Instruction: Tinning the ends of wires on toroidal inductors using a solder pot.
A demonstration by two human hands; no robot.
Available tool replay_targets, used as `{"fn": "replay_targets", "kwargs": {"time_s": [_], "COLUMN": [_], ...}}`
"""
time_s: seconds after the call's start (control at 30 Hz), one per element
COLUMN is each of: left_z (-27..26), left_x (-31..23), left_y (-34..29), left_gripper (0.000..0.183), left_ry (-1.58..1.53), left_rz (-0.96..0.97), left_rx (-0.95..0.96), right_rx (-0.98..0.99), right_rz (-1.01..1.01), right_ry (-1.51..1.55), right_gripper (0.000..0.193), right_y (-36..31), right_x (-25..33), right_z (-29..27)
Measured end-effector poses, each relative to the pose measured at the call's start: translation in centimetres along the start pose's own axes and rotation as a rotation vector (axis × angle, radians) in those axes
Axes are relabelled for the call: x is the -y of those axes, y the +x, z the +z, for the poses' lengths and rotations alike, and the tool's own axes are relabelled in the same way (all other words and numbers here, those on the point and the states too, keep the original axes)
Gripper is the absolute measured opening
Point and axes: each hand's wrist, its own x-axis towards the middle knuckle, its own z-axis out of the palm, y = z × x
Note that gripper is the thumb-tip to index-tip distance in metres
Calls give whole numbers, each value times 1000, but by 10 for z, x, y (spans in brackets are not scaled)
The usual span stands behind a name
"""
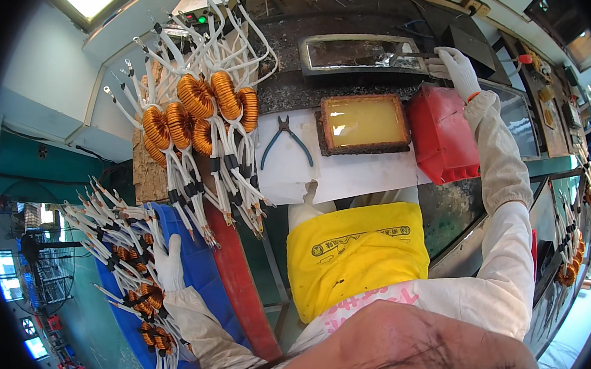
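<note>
Scraper (414,55) reaches over the shiny trough (365,71), held by the right hand (459,71); a hasty stroke could splash. The left hand (168,266), grip unclear, is beside coils (154,297) in the blue bin (200,267), whose wires (100,232) could snag.

Over the white sheet (278,185), between the pliers (284,125) and the brown-rimmed tray (366,149), I have a narrow lane. The red bin (443,136) blocks a low path nearer from my right hand (458,71); at left, orange coils (195,95) and their white leads (211,61) crowd my way.
</note>
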Motion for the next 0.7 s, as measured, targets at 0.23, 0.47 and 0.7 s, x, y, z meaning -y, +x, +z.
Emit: {"fn": "replay_targets", "kwargs": {"time_s": [0.23, 0.47, 0.7], "left_z": [-2, -2, -2], "left_x": [-6, -3, 0], "left_y": [-3, -2, -1], "left_gripper": [80, 79, 78], "left_ry": [15, 14, -10], "left_rz": [-20, 1, 0], "left_rx": [21, 9, 28], "right_rx": [-81, -93, -93], "right_rz": [21, -14, -30], "right_ry": [-5, -57, -89], "right_gripper": [38, 39, 37], "right_y": [-7, -3, 0], "right_x": [-2, -7, -7], "right_z": [-21, -34, -36]}}
